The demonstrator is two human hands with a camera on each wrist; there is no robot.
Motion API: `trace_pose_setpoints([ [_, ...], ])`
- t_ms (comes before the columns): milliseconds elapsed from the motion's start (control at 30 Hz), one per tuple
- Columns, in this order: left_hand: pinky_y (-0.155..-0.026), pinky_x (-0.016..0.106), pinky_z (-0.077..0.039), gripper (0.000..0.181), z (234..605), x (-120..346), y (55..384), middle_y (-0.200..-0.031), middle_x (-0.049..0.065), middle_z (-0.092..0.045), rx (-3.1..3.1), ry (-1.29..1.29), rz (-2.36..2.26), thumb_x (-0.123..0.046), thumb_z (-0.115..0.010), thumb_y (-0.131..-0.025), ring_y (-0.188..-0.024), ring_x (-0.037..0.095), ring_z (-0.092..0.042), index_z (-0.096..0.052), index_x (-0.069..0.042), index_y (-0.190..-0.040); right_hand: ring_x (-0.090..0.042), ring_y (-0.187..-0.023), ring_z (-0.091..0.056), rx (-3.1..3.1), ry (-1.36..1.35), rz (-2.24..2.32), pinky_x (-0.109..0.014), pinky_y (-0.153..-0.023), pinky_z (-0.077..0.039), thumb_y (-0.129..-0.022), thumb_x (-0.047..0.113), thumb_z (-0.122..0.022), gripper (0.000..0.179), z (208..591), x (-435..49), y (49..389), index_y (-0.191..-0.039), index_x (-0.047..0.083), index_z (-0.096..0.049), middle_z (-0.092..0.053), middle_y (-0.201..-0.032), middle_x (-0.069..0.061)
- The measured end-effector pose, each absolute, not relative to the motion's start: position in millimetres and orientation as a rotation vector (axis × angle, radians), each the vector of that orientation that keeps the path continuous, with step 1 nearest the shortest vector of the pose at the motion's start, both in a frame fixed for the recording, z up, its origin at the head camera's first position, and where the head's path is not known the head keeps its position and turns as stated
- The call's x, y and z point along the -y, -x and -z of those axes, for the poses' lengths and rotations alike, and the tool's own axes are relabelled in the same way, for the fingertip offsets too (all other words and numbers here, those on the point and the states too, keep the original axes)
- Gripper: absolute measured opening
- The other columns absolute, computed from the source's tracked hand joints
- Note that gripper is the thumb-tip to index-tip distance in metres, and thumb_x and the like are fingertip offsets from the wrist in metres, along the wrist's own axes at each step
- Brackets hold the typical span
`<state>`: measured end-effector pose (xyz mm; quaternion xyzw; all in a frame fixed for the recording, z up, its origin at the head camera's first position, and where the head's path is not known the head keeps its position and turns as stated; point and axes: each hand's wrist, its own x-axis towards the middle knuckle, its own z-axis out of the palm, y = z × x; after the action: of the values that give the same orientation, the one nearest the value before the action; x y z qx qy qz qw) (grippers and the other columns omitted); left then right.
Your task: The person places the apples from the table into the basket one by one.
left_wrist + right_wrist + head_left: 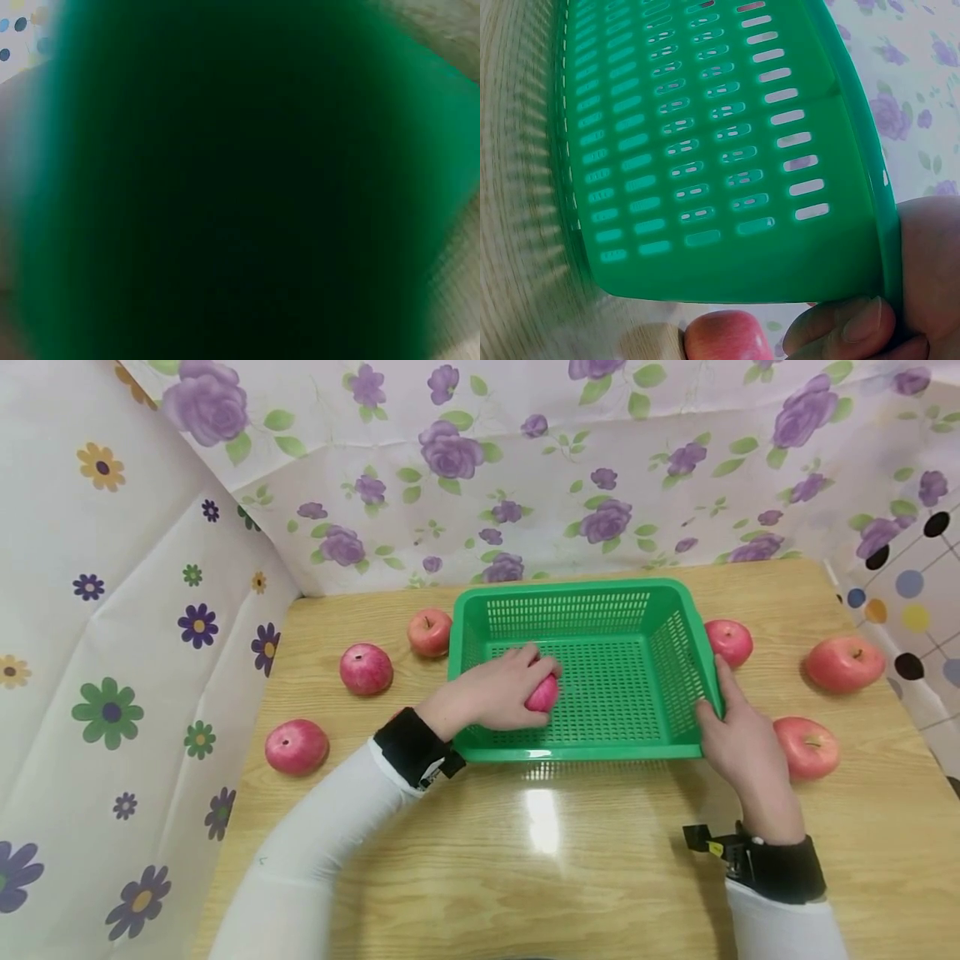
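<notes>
The wooden table fills most of the lower part of the head view. On it, in the middle of the frame, stands the green basket, and its long axis runs from left to right. The right hand, at the right of the frame, grips the rim near the basket's lower right corner, thumb and fingers on the two sides of it. The left hand reaches over the left part of the basket, directed to the right of the frame. On the table lie other fruits: left fruits, three plainly visible, and right fruits, also three. The smallest thing to see is the held fruit, red and partly covered. It is within the basket's outline, left of its middle, just under the left fingertips, which are curled around it. So the left hand is the nearer one; the right hand is well apart, across the basket. Whether this fruit touches the basket floor, I cannot tell. The direction of its axis is hidden too, because the left wrist view is mostly dark green blur.
</notes>
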<state>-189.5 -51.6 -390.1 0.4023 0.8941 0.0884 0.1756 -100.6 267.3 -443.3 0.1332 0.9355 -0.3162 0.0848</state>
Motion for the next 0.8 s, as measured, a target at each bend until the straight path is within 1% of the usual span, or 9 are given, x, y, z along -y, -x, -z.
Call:
trace_pose_setpoints([
  [200,-0.087,0.037,-0.050,0.058,396,56,190,-0.130,0.007,-0.039,-2.443,-1.085,-0.168,-0.042,-0.063,-0.090,-0.109,0.021,-0.043,-0.044,-0.019,-0.139,-0.038,-0.076,-0.053,-2.803,-0.391,0.932,-0.039,-0.053,-0.040,-0.105,0.046,-0.029,0.064,443,-267,101,-0.156,0.037,0.008,-0.045,-0.127,-0.034],
  [300,-0.090,0.040,-0.049,0.058,400,58,190,-0.131,0.008,-0.037,-2.410,-1.081,-0.171,-0.043,-0.063,-0.092,-0.111,0.023,-0.042,-0.042,-0.019,-0.141,-0.036,-0.073,-0.053,-2.807,-0.394,0.928,-0.038,-0.052,-0.040,-0.105,0.046,-0.029,0.064,443,-267,101,-0.156,0.037,0.009,-0.045,-0.125,-0.033],
  [400,-0.091,0.040,-0.048,0.057,404,60,190,-0.130,0.006,-0.036,-2.397,-1.090,-0.181,-0.043,-0.063,-0.093,-0.112,0.023,-0.041,-0.042,-0.019,-0.141,-0.036,-0.073,-0.053,-2.805,-0.399,0.935,-0.038,-0.052,-0.040,-0.105,0.045,-0.029,0.064,443,-266,101,-0.156,0.037,0.009,-0.045,-0.126,-0.033],
  [500,-0.090,0.038,-0.048,0.057,408,62,191,-0.127,0.005,-0.036,-2.398,-1.095,-0.200,-0.042,-0.064,-0.092,-0.111,0.021,-0.041,-0.043,-0.019,-0.140,-0.036,-0.075,-0.054,-2.800,-0.402,0.942,-0.038,-0.053,-0.040,-0.105,0.045,-0.029,0.064,443,-266,101,-0.156,0.037,0.009,-0.045,-0.127,-0.033],
  [600,-0.088,0.037,-0.049,0.056,410,63,191,-0.125,0.004,-0.035,-2.400,-1.093,-0.211,-0.041,-0.065,-0.091,-0.109,0.020,-0.041,-0.044,-0.020,-0.139,-0.035,-0.072,-0.054,-2.795,-0.400,0.942,-0.038,-0.053,-0.040,-0.105,0.045,-0.029,0.064,444,-266,101,-0.156,0.037,0.009,-0.045,-0.126,-0.033],
  [800,-0.094,0.041,-0.048,0.054,411,65,190,-0.129,0.007,-0.036,-2.391,-1.077,-0.207,-0.041,-0.066,-0.090,-0.114,0.022,-0.041,-0.045,-0.020,-0.136,-0.035,-0.070,-0.053,-2.797,-0.390,0.935,-0.038,-0.052,-0.040,-0.105,0.045,-0.028,0.064,444,-266,101,-0.156,0.037,0.010,-0.045,-0.124,-0.033],
])
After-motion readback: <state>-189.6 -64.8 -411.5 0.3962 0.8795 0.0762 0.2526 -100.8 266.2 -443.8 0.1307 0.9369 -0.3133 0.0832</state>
